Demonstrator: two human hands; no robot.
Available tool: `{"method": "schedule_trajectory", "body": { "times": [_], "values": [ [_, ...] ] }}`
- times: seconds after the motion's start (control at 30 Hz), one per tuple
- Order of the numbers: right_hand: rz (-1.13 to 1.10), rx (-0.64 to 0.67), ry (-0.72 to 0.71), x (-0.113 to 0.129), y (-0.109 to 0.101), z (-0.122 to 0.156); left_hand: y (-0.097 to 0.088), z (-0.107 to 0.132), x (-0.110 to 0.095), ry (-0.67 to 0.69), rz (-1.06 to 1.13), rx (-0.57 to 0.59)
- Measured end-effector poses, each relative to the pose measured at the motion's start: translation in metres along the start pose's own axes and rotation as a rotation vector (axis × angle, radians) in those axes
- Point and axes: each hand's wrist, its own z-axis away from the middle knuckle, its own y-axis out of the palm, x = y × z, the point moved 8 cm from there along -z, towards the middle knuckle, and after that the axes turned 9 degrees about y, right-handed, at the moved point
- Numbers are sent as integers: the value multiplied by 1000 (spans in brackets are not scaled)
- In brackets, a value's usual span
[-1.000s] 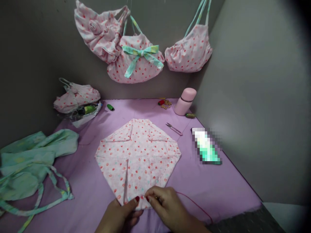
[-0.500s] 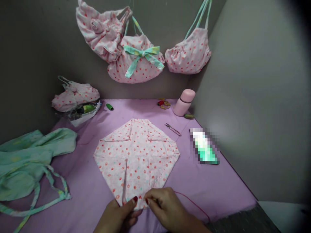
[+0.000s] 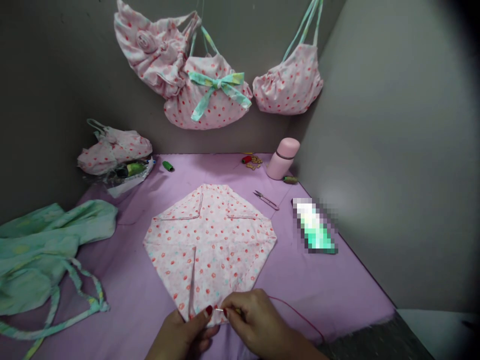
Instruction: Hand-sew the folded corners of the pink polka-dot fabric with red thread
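Observation:
A folded pink cloth with red dots (image 3: pixel 210 245) lies flat on the purple table cover (image 3: pixel 330 285). My left hand (image 3: pixel 185 335) pinches the cloth's near corner between thumb and fingers. My right hand (image 3: pixel 255 322) sits just right of it, fingers pinched on a thin needle (image 3: pixel 220 310) whose tip shows at the cloth's edge. A red thread (image 3: pixel 300 315) runs from my right hand in a curve to the right over the table cover.
Small snips (image 3: pixel 266 200), a pink flask (image 3: pixel 282 158), spools and beads (image 3: pixel 252 160) lie at the back right. A blurred flat object (image 3: pixel 314 226) lies right. Green fabric with straps (image 3: pixel 41 260) lies left. Dotted pink bags (image 3: pixel 210 85) hang on the back wall; another bag (image 3: pixel 112 150) sits left.
The needle tip now shows between my two hands at the cloth's corner. Both hands stay at the same place; the view shifted slightly.

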Motion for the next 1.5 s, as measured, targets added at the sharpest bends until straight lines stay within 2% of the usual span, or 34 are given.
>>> {"method": "schedule_trajectory", "body": {
  "times": [0.23, 0.77, 0.93, 1.2, 1.33, 1.5],
  "values": [
    [72, 21, -2, 3, 1, -2, 1, 1, -3, 36, -41, 2],
    [-219, 65, 66, -10, 3, -9, 5, 0, -7, 104, 4, 112],
    [-257, 75, 57, -10, 5, -9, 3, -2, -5, 96, 4, 99],
    [-224, 78, 50, -7, 1, -12, 2, -1, -6, 93, -7, 84],
    [-197, 122, 40, -4, 2, -14, 4, 0, -7, 102, 7, 86],
    [-85, 141, 22, 0, 4, -14, 4, 2, -8, 98, 21, 96]
  ]
}}
